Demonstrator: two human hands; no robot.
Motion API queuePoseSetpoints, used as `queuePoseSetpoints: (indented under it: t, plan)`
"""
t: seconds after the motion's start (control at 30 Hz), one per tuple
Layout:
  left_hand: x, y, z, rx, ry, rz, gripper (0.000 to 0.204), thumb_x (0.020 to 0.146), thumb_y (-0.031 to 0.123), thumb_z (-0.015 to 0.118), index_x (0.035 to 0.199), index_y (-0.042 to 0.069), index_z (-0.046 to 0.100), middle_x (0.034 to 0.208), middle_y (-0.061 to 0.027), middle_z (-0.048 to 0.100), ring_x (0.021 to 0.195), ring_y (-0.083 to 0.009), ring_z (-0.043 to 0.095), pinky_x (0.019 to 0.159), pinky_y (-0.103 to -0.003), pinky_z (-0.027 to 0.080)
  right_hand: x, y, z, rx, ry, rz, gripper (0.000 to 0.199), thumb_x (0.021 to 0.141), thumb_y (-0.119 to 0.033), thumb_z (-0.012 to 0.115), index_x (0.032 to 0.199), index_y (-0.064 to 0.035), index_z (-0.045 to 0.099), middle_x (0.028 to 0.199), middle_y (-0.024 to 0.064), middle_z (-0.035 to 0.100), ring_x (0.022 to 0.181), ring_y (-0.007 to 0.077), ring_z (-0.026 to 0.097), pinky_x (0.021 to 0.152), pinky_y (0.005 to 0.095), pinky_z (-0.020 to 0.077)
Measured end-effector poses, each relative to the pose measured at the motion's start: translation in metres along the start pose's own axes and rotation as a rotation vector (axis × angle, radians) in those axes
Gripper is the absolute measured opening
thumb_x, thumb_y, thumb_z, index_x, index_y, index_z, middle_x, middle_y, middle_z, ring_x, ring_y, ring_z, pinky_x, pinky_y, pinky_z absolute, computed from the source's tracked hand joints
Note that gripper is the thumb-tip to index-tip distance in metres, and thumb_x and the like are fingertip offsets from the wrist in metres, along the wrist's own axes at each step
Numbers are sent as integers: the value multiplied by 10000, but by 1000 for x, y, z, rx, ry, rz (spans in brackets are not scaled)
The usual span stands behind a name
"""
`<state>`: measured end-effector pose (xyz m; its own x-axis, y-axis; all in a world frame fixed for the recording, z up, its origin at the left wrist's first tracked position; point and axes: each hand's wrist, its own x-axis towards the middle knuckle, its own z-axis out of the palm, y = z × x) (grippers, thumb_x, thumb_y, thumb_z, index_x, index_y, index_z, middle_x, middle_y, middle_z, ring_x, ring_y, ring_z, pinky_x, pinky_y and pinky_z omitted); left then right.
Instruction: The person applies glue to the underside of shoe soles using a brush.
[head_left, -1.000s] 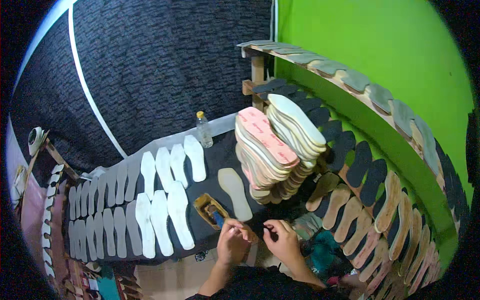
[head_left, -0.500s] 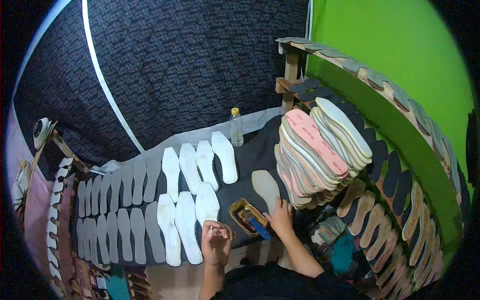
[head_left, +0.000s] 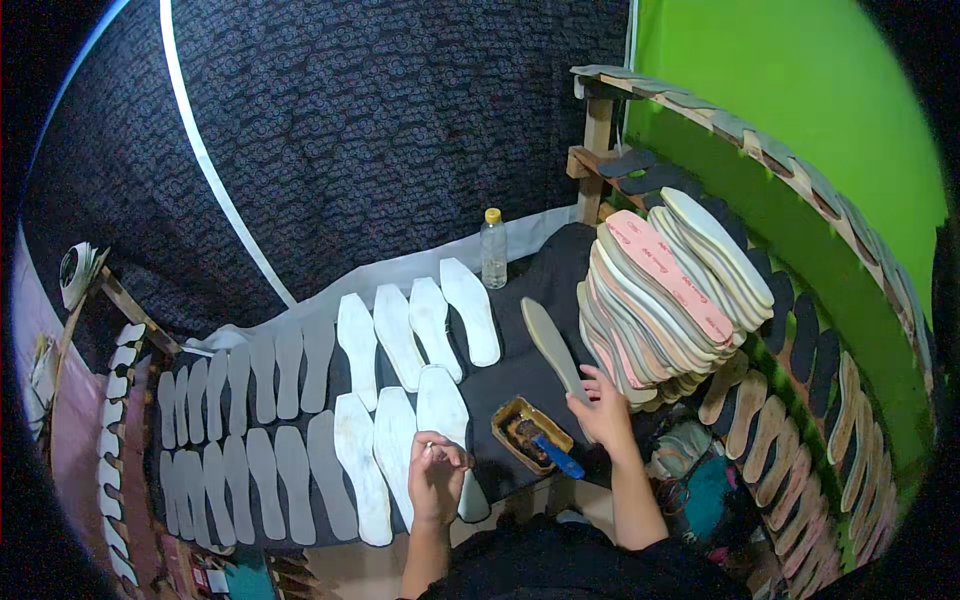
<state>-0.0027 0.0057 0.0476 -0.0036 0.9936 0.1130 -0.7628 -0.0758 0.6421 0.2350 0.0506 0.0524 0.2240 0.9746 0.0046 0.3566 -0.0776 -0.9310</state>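
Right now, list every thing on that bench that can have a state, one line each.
Plastic bottle: upright, yellow cap on.
Glue tin: open, blue-handled brush lying in it.
Tan insole: flat on the dark mat, right hand touching its near end.
Insole stack: leaning, fanned out.
White insoles: flat, in rows.
Left hand: fingers curled, over a white insole; whether it holds anything is unclear.

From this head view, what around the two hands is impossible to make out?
- Right hand: its fingers cover the near end of the grey insole, so the grip is unclear.
- Left hand: fingers curled; anything pinched is too small to see.
- Tray: contents too dark, partly under the blue-handled brush.
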Motion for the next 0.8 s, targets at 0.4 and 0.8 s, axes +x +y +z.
queuePoseSetpoints:
  t: [0.4, 0.8]
  plan:
    - [-7, -11, 24, 69, -32, -146, 641, 818, 362, 572, 1280, 24, 284, 1104, -136, 500, 1007, -226, 518, 848, -322, 421, -53, -18, 4, 708, -752, 177, 522, 886, -211, 518, 1315, 22, 334, 1190, 107, 506, 1051, 147, 497, 902, 277, 395]
    - [-14, -5, 3, -105, 114, -181, 619, 847, 417, 446, 1256, -33, 328, 1161, -146, 478, 1039, -311, 519, 865, -458, 465, -76, -52, -16, 3, -383, -346, 359, 778, -173, 657, 1101, -44, 567, 1011, 117, 601, 852, 185, 610, 715, 297, 507]
